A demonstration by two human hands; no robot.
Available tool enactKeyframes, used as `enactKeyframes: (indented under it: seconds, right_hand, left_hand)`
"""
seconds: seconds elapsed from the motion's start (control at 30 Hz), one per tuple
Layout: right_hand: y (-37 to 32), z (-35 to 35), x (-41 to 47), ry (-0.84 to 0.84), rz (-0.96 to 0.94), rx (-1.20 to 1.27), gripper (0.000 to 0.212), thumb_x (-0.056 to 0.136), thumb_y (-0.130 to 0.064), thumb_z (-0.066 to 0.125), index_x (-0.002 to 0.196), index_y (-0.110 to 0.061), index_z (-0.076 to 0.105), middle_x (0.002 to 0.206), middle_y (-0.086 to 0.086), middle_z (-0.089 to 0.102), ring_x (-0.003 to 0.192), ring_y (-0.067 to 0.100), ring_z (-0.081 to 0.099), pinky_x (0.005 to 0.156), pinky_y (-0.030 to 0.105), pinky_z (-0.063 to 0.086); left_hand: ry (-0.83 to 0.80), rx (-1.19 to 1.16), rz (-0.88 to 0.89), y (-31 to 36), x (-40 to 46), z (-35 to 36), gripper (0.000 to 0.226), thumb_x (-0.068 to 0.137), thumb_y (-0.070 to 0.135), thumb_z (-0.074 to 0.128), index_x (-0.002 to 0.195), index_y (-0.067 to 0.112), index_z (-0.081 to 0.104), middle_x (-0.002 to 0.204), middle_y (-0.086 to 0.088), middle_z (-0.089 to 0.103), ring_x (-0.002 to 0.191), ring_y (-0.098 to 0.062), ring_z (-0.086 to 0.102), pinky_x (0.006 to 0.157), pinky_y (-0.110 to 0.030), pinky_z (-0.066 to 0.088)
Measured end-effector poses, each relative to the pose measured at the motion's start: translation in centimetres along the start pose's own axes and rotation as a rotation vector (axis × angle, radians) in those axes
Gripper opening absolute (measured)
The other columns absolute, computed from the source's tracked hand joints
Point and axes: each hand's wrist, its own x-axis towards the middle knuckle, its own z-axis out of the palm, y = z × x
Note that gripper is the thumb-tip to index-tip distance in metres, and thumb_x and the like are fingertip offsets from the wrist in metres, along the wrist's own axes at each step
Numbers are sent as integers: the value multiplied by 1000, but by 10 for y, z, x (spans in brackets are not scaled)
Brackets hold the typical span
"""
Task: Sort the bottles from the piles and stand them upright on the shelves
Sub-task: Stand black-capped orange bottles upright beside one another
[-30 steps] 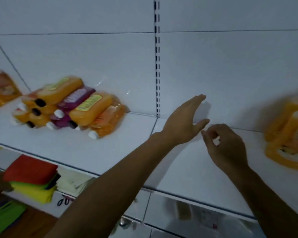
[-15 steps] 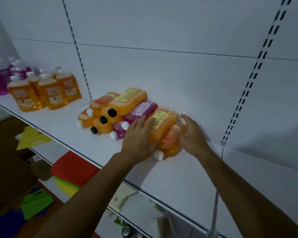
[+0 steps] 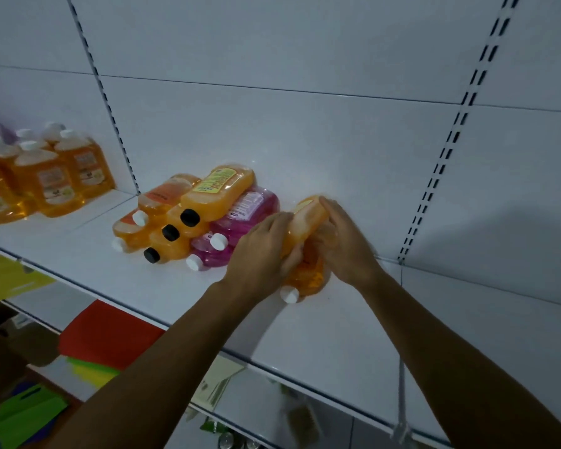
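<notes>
At the right end of the pile of lying bottles (image 3: 195, 222), the left hand (image 3: 259, 254) and right hand (image 3: 344, 244) both grip one orange bottle (image 3: 306, 222) atop a white-capped bottle (image 3: 305, 280), with bare white shelf (image 3: 353, 335) stretching right of the pile to the front edge.

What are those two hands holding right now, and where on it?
An orange bottle lying at the right end of the pile. The left hand grips its left side, the right hand its right side and upper body.
</notes>
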Motion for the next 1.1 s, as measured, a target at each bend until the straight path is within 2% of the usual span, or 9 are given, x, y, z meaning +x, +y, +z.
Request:
enactKeyframes:
  seconds: [0.1, 0.17, 0.23, 0.37, 0.53, 0.67, 0.77, 0.93, 1.1]
  right_hand:
    - [9, -23, -20, 202, -76, -217, 73, 84, -27, 72, 145, -12, 35, 146, 8, 38, 134, 17, 36, 107, 21, 33]
    - [20, -46, -39, 324, -105, -245, 74, 78, -30, 77, 140, -10, 41, 138, 8, 45, 128, 18, 42, 104, 26, 39]
    - [30, -71, -63, 415, -30, -213, 72, 73, -32, 83, 133, -16, 46, 130, 1, 47, 119, 15, 48, 98, 29, 46]
    - [53, -123, -131, 558, 140, -179, 65, 74, -39, 80, 129, -28, 48, 123, -4, 51, 108, 7, 54, 83, 8, 45]
    - [62, -178, -207, 779, 387, -232, 54, 73, -55, 74, 117, -44, 45, 107, -16, 53, 93, 6, 60, 76, 27, 54]
    - [60, -212, -256, 932, 526, -244, 63, 68, -64, 71, 118, -35, 47, 101, -19, 57, 88, 8, 62, 70, 23, 48]
    - [60, -234, -290, 973, 597, -386, 46, 72, -66, 66, 106, -41, 47, 91, -21, 56, 81, 8, 56, 71, 29, 44]
    - [68, -271, -328, 956, 825, -550, 51, 76, -72, 58, 111, -35, 52, 85, -11, 59, 74, 16, 53, 68, 32, 43]
    - [82, -289, -340, 983, 801, -442, 41, 80, -63, 62, 101, -28, 54, 81, -12, 59, 73, 14, 56, 60, 27, 39]
  left_hand:
    - [54, 3, 111, 26, 13, -3, 51, 89, 45, 55, 128, 11, 56, 121, -9, 65, 95, -26, 67, 75, -31, 48]
    - [48, 11, 181, 52, 26, -1, 56, 88, 52, 50, 127, 13, 57, 119, -8, 67, 90, -24, 68, 72, -33, 51]
    - [18, -18, 236, 85, 36, 7, 61, 85, 59, 45, 125, 16, 59, 114, -5, 69, 86, -22, 68, 71, -29, 47]
    - [-75, -180, 248, 159, 47, 40, 53, 81, 61, 55, 122, 27, 58, 99, 5, 71, 83, -17, 66, 71, -26, 44]
    - [-305, -537, 237, 248, 55, 89, 73, 72, 59, 71, 133, 35, 39, 118, 6, 64, 103, -19, 61, 87, -38, 51]
    - [-484, -793, 350, 302, 53, 120, 75, 70, 40, 82, 132, 26, 40, 121, 7, 58, 104, -13, 59, 83, -28, 53]
    - [-507, -844, 407, 338, 50, 145, 61, 75, 34, 80, 126, 25, 49, 113, 11, 58, 96, -4, 59, 74, -15, 48]
    - [-512, -838, 469, 387, 38, 181, 59, 75, 31, 80, 128, 22, 55, 121, 5, 57, 103, -12, 55, 88, -30, 50]
    - [-461, -760, 517, 415, 37, 201, 58, 77, 34, 78, 129, 24, 57, 113, 2, 54, 95, -8, 49, 83, -21, 40]
